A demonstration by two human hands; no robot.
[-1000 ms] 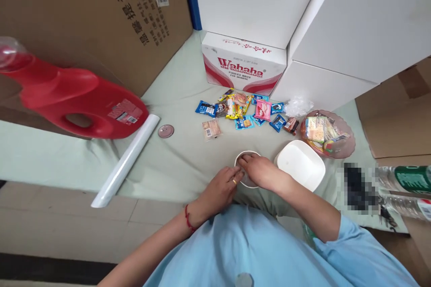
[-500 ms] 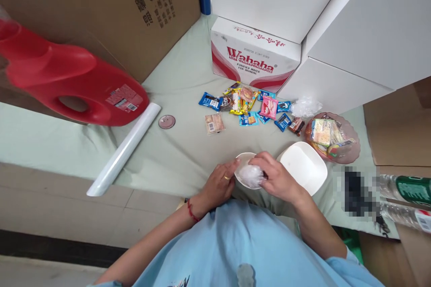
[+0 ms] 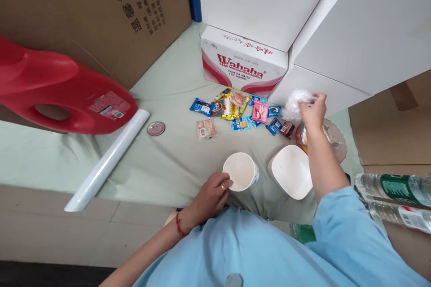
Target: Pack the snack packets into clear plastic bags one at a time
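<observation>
My left hand (image 3: 215,190) grips the near left side of a white paper cup (image 3: 239,171), thumb and fingertips at its rim. The cup stands upright, its inside bare. My right hand (image 3: 314,108) reaches to the back right, fingers pinched on crumpled clear plastic wrap (image 3: 297,102) beside the white box wall. Whether the wrap is one piece or two pressed together, I cannot tell. A white square bowl (image 3: 292,172) sits right of the cup. My right forearm partly covers a pink clear fruit bowl (image 3: 340,141) holding wrapped snacks.
Several small snack packets (image 3: 235,107) lie before a Wahaha carton (image 3: 244,63). A roll of film (image 3: 107,161), a round tin lid (image 3: 156,128) and a red jug (image 3: 67,89) are at left. Two water bottles (image 3: 397,188) lie at right. A large cardboard box (image 3: 90,13) stands behind.
My right hand has lifted the crumpled plastic wrap out of the cup and carried it to the back right, beside the other wrap. My left hand stays at the cup. The view has shifted slightly.
</observation>
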